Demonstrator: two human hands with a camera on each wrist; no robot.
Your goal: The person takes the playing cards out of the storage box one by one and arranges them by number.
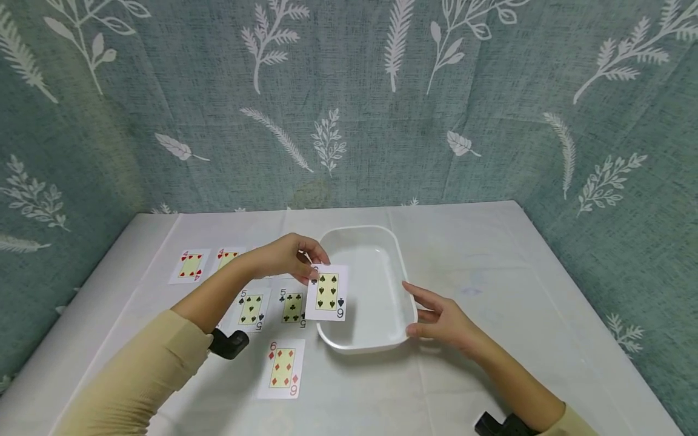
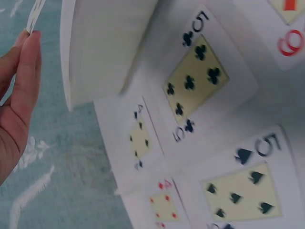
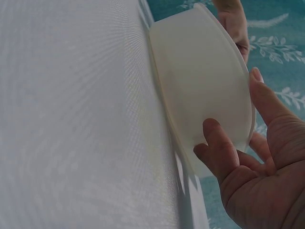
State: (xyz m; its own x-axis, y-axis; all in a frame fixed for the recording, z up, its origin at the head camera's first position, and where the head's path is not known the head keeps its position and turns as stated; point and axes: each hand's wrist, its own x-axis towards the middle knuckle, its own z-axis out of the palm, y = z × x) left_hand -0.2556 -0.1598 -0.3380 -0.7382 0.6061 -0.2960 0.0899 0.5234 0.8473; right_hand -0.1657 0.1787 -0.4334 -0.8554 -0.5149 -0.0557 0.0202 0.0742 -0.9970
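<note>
My left hand (image 1: 288, 254) pinches a six of spades playing card (image 1: 327, 293) near its top left corner. The card faces up over the left rim of a white rectangular tray (image 1: 376, 266). In the left wrist view the fingers (image 2: 28, 62) hold the same card (image 2: 34, 14) almost edge-on. At the tray's right side my right hand (image 1: 444, 321) holds its wall. The right wrist view shows the thumb at the rim and bent fingers (image 3: 221, 148) against the tray's outer wall (image 3: 205, 76).
Left of the tray lie a five of clubs (image 1: 292, 307), a five of spades (image 1: 251, 309) and fours, including a four of hearts (image 1: 190, 266). Nearer lies a six of diamonds (image 1: 282, 368). A patterned green curtain (image 1: 360, 145) stands behind the white-covered table (image 1: 491, 290).
</note>
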